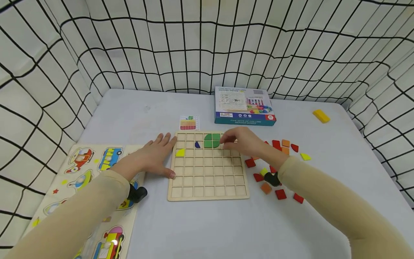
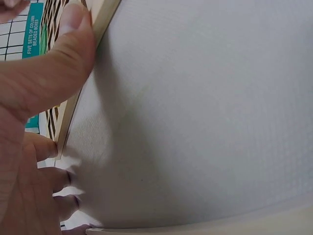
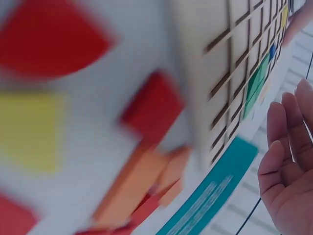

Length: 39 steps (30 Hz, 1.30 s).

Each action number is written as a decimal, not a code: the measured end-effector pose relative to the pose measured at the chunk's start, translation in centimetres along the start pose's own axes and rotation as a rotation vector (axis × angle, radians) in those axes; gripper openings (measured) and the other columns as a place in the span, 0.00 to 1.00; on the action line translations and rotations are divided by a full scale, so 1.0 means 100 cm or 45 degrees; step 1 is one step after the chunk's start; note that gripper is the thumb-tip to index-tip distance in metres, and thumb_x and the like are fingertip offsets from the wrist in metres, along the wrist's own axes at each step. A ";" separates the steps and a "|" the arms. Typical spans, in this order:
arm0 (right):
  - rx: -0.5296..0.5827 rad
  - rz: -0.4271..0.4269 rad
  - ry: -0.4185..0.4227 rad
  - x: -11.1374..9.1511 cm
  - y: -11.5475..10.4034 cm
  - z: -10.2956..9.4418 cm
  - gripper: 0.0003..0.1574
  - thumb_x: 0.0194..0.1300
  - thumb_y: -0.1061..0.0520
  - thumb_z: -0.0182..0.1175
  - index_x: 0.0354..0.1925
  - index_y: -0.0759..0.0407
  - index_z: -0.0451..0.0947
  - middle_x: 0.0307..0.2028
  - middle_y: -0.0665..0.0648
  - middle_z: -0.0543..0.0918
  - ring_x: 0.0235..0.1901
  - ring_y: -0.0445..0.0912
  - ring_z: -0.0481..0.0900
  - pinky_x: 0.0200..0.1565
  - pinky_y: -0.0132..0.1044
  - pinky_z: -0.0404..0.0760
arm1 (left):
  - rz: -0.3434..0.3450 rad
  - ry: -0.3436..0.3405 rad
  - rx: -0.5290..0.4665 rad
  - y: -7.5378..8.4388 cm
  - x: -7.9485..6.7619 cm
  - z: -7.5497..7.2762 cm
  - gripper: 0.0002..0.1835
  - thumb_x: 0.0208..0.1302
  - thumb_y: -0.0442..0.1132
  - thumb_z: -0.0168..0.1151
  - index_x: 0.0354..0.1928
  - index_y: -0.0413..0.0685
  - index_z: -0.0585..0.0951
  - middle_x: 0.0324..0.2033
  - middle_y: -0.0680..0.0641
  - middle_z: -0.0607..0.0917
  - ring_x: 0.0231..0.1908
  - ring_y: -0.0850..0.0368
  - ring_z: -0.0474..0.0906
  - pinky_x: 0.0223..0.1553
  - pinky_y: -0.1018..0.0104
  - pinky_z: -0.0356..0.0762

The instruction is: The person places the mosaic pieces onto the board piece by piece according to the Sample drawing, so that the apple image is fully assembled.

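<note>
A wooden grid board lies on the table. My left hand is spread at its left side, with the thumb on the left edge and the fingertips by the upper left corner. Over the board's upper right part is my right hand, its fingers loosely bent beside the green pieces. In the right wrist view no piece shows between the fingers of the right hand. A dark blue piece and a yellow piece also lie on the grid.
Loose red pieces, orange pieces and yellow pieces lie right of the board. Behind it are a pattern card and a flat box. A picture puzzle lies left; a yellow block sits far right. Black netting surrounds the table.
</note>
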State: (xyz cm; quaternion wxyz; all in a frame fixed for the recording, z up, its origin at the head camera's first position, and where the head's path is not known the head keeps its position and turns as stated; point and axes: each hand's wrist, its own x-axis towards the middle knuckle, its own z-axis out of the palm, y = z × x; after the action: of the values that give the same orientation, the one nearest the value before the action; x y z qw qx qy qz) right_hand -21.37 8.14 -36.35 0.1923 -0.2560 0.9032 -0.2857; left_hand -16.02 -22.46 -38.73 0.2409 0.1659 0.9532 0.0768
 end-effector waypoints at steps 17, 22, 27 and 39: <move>-0.186 0.259 0.175 -0.110 0.117 -0.054 0.13 0.70 0.61 0.65 0.51 0.61 0.85 0.44 0.58 0.88 0.46 0.52 0.81 0.48 0.41 0.84 | 0.023 0.051 0.014 -0.005 -0.005 0.002 0.71 0.49 0.68 0.76 0.80 0.33 0.47 0.78 0.25 0.46 0.77 0.22 0.40 0.72 0.24 0.51; -0.163 0.355 0.143 -0.124 0.135 -0.052 0.16 0.69 0.58 0.66 0.53 0.62 0.83 0.43 0.59 0.87 0.45 0.52 0.81 0.46 0.39 0.84 | 0.035 0.055 0.008 -0.004 -0.005 0.003 0.70 0.50 0.66 0.76 0.80 0.33 0.47 0.78 0.25 0.46 0.77 0.22 0.40 0.72 0.24 0.51; -0.135 0.406 0.118 -0.128 0.143 -0.048 0.19 0.67 0.56 0.69 0.52 0.64 0.83 0.45 0.60 0.85 0.45 0.51 0.79 0.43 0.36 0.83 | 0.033 0.053 0.016 -0.001 -0.002 0.003 0.70 0.50 0.67 0.75 0.80 0.33 0.47 0.78 0.25 0.46 0.77 0.22 0.40 0.72 0.24 0.51; -0.099 0.397 0.176 -0.136 0.146 -0.046 0.14 0.65 0.56 0.71 0.45 0.60 0.80 0.40 0.57 0.83 0.42 0.50 0.77 0.39 0.30 0.81 | 0.047 0.053 0.029 0.001 0.000 0.001 0.70 0.50 0.67 0.75 0.80 0.32 0.47 0.78 0.25 0.46 0.77 0.22 0.40 0.72 0.24 0.51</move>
State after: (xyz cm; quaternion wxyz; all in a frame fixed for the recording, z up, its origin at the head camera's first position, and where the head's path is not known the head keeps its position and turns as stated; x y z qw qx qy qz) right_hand -18.03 28.18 -39.09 0.1617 -0.0999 0.9534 -0.2342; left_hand -15.96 -22.31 -38.77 0.2174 0.1847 0.9556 0.0736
